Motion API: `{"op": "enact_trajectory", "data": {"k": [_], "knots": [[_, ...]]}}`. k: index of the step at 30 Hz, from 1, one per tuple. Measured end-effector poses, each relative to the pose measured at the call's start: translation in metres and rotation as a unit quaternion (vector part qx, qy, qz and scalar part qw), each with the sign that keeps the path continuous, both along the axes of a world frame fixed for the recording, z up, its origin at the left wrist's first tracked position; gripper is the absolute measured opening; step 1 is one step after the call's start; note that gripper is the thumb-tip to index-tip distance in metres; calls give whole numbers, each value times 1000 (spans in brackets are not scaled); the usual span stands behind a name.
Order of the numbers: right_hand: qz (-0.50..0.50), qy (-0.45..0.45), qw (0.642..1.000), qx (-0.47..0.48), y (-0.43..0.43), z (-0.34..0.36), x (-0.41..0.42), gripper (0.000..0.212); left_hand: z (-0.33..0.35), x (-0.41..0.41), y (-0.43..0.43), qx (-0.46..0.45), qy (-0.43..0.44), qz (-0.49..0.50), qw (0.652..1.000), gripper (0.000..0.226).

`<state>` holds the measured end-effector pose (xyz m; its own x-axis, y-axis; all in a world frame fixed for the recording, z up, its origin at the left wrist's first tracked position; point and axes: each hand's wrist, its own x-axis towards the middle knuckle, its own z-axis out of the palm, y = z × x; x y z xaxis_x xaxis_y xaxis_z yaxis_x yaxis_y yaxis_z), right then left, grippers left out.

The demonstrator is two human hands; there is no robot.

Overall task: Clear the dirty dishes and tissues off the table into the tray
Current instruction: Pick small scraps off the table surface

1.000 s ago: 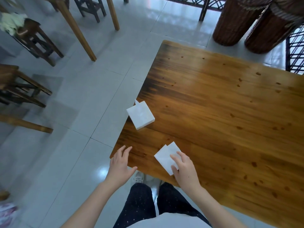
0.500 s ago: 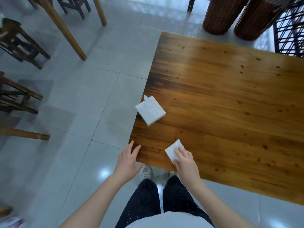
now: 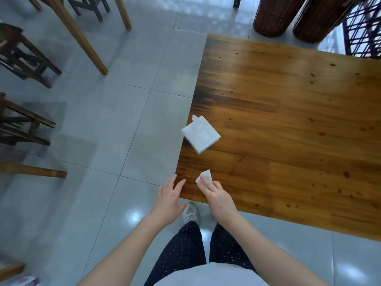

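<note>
A person stands at the near-left corner of a glossy wooden worktop, looking down over their own arms. The right hand reaches onto the wood just inside that corner, its fingers curled down over the near part of a small white tissue and gripping it; the far tip of the tissue sticks out past the fingertips and lies on the worktop. The left hand is open with its fingers straight and slightly spread, held mostly above the floor, its fingertips reaching the left edge of the worktop close to the corner; whether they touch the wood I cannot tell. Further along the same left edge sits a square white tissue pack, one corner hanging slightly over the edge and a loose sheet poking up from its far end, well apart from the held tissue. Small brown spots are scattered across the right and far parts of the worktop. Below the hands are dark dotted trousers and a white shoe on the grey tiled floor. Dark wooden stools stand off to the left, the pale legs of another table at the upper left, and two brown wicker baskets stand beyond the far edge of the worktop
</note>
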<state>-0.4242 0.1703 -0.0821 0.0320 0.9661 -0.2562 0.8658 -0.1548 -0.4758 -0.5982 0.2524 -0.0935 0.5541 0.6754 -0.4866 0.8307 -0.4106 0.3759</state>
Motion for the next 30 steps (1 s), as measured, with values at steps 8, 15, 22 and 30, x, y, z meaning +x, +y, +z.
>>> {"op": "enact_trajectory", "data": {"k": [8, 15, 22, 30], "knots": [[4, -2, 1000, 12, -4, -1, 13, 60, -1, -2, 5, -12, -19, -4, 1000, 69], [-132, -8, 991, 11, -23, -3, 47, 42, 3, 13, 14, -8, -34, -26, 999, 65], [-282, 39, 958, 6, -14, -6, 30, 33, 7, 13, 21, 2, -34, -8, 999, 61], [-154, 57, 986, 17, 10, -12, -6, 50, 13, 3, 22, 31, -30, 35, 998, 62]]}}
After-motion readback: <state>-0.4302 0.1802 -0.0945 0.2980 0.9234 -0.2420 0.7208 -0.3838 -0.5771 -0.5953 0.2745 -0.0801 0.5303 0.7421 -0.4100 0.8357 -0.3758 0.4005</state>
